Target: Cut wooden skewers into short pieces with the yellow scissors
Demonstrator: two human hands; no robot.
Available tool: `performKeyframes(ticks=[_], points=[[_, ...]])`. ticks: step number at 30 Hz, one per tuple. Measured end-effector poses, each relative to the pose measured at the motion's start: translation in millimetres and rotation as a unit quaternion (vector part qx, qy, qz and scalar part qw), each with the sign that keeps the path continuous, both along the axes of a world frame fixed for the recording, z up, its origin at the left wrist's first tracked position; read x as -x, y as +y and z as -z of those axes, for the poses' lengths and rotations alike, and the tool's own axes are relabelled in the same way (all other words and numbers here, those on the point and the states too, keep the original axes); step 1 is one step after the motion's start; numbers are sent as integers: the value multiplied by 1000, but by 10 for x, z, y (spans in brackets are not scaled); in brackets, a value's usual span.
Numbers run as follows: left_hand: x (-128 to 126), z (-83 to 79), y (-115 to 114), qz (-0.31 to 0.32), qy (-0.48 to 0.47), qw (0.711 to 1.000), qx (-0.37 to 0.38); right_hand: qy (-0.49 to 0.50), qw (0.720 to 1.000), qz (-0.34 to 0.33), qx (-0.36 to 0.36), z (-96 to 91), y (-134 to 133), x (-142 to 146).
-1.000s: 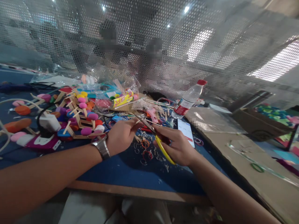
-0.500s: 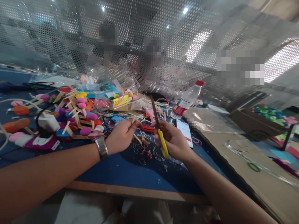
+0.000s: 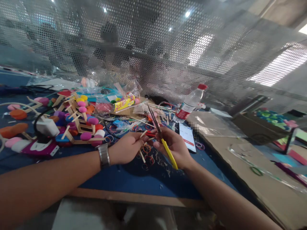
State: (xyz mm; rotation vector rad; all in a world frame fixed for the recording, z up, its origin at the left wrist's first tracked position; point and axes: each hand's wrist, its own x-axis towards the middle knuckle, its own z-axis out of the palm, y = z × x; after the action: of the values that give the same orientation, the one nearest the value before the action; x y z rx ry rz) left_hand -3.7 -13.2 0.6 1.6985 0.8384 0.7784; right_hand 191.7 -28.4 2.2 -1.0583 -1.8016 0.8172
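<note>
My left hand (image 3: 127, 147), with a metal watch on its wrist, pinches thin wooden sticks (image 3: 142, 156) above the blue table mat (image 3: 134, 174). My right hand (image 3: 176, 147) is closed round yellow-handled scissors (image 3: 160, 135), whose dark blades point up and away, slightly apart. The two hands almost touch at the fingertips. Scraps and small coloured rubber bands (image 3: 148, 159) lie on the mat under them.
At left stands a stick-and-foam-ball model (image 3: 79, 118) with a white charger (image 3: 46, 127). A phone (image 3: 187, 136), a water bottle (image 3: 189, 103), plastic bags, a cardboard sheet (image 3: 249, 159) and a box (image 3: 254, 123) lie right. A perforated metal screen (image 3: 153, 48) stands behind, people beyond it.
My hands have come closer together and a little lower. The scissors swung from pointing left to upright, and now lean up-left with the blades slightly parted.
</note>
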Motion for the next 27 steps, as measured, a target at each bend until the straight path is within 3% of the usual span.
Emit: performKeyframes(ticks=[3, 6, 12, 22, 27], points=[[22, -16, 17, 64, -67, 991, 100, -48, 997, -42, -47, -19, 69, -97], [56, -50, 30, 151, -113, 963, 193, -70, 986, -122, -89, -36, 121, -186], [99, -121, -1, 269, -133, 916, 265, -59, 982, -152, -99, -43, 154, -236], [139, -124, -1, 294, -88, 938, 159, -114, 965, -142, -190, -51, 154, -205], [141, -117, 2, 302, -92, 937, 152, -115, 962, -119, -219, -66, 137, -195]])
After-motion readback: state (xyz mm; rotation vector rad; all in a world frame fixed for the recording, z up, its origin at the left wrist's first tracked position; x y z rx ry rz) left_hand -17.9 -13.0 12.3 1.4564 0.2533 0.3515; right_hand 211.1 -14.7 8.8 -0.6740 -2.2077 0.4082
